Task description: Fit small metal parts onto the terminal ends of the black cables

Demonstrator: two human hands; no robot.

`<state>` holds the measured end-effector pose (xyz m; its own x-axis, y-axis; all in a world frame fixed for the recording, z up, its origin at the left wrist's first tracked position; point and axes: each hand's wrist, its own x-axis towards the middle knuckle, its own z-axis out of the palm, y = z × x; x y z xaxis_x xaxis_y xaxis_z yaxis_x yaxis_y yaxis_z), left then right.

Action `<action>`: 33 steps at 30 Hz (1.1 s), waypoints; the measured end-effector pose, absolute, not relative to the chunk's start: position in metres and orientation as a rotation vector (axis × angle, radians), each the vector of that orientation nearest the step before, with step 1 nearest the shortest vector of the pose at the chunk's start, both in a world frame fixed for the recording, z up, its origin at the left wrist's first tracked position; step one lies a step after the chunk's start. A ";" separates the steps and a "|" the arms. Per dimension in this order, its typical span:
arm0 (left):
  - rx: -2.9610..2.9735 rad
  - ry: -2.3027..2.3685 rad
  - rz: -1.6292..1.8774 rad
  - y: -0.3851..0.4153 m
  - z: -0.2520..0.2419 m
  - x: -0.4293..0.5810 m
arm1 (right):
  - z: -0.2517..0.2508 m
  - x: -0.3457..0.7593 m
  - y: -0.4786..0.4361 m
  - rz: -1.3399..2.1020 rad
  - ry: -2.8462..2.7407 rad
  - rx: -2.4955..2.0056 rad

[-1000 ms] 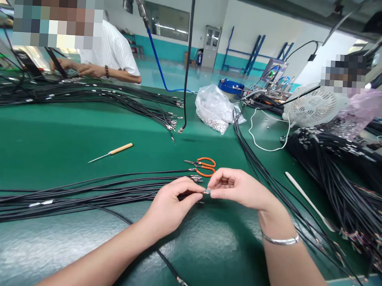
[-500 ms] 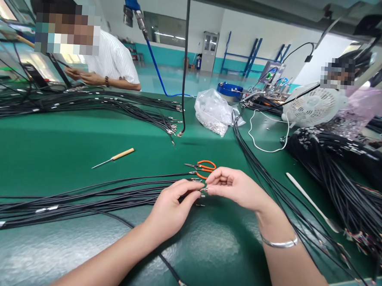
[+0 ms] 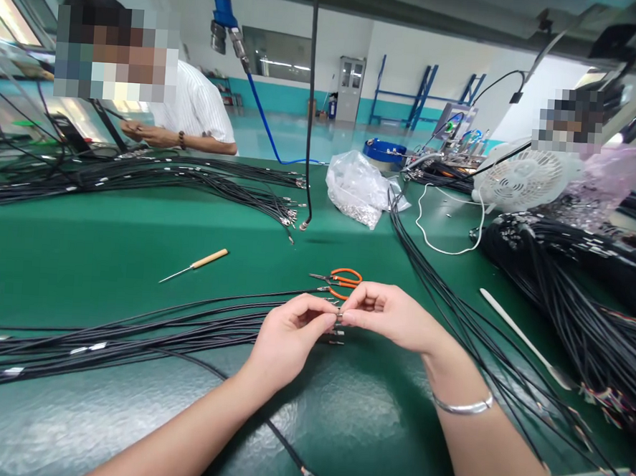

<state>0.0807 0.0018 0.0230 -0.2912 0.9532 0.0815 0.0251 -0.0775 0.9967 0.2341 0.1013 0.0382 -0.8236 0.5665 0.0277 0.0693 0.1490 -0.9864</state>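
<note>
Head view of a green work table (image 3: pixel 106 254) with two bare hands meeting just below the picture's centre. The left hand (image 3: pixel 289 337) comes in from 7 o'clock. Its thumb and forefinger are pinched together on a small metal terminal (image 3: pixel 339 316), and its other fingers are curled under. The right hand (image 3: pixel 391 318), with a silver bracelet (image 3: pixel 461 405) on the wrist, comes in from 5 o'clock and grips the same terminal from the 3 o'clock side with thumb and forefinger. Its remaining fingers are loosely bent. The terminal sits between the two sets of fingertips, just above the table. The left hand hides the wire it belongs to. A bundle of black cables (image 3: pixel 129 330) runs from the left hand towards 9 o'clock, its plated ends lying just under the fingers. Orange scissors (image 3: pixel 343 283) lie near the hands at 12 o'clock. A wooden-handled awl (image 3: pixel 196 264) lies further off at 10 o'clock. A clear plastic bag (image 3: pixel 356 186) of small parts rests at 12 o'clock, well apart. A white stick tool (image 3: pixel 521 338) lies at 3 o'clock among more black cables (image 3: pixel 562 296). A white fan (image 3: pixel 520 180) stands at 2 o'clock. A co-worker in a striped shirt (image 3: pixel 194 105) handles cables at 10 o'clock on the far side.
</note>
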 end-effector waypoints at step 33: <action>0.933 1.162 1.401 0.004 0.026 0.069 | 0.039 0.229 0.096 1.766 -1.947 -0.636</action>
<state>0.0692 0.0040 0.0258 -0.1537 0.9868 -0.0501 -0.2315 0.0133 0.9728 0.2285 0.0964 0.0388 -0.8004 0.5993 0.0121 0.0463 0.0819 -0.9956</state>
